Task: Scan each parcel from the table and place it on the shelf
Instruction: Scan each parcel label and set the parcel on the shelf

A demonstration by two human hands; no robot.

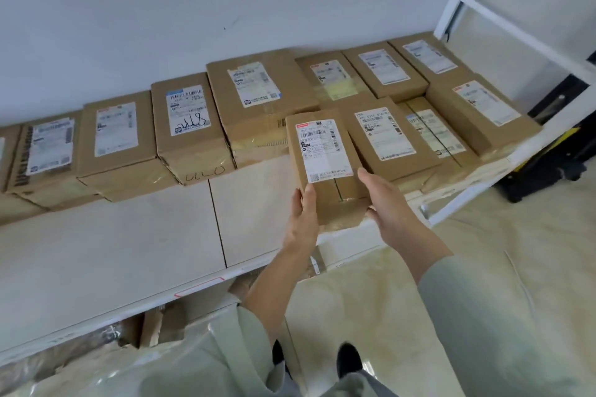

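I have both hands on a small brown parcel (325,167), held at the front edge of the white shelf (129,235), just ahead of the boxes already lined up there. My left hand (301,219) grips its near left corner, thumb lying up the top face and the other fingers hidden beneath. My right hand (385,203) holds the near right side, thumb along the edge, fingers curled under the box where I can't see them. Whether the parcel's far end already rests on the shelf or on the box behind it, I can't tell from this angle.

Its white shipping label (322,151) faces up: a red strip at the top, barcodes, a QR code in the lower left corner, and small print too soft to read. Just beside it to the right, the neighbouring box (390,138) has a label with a line that may read "436 2315 626", though I wouldn't swear to it. Further left, a taller box (190,126) has a black scrawl on its label and pen marks resembling "ULLO" on its front face. The other labels are blurred. The leftmost box (4,151) is cut off by the frame edge.
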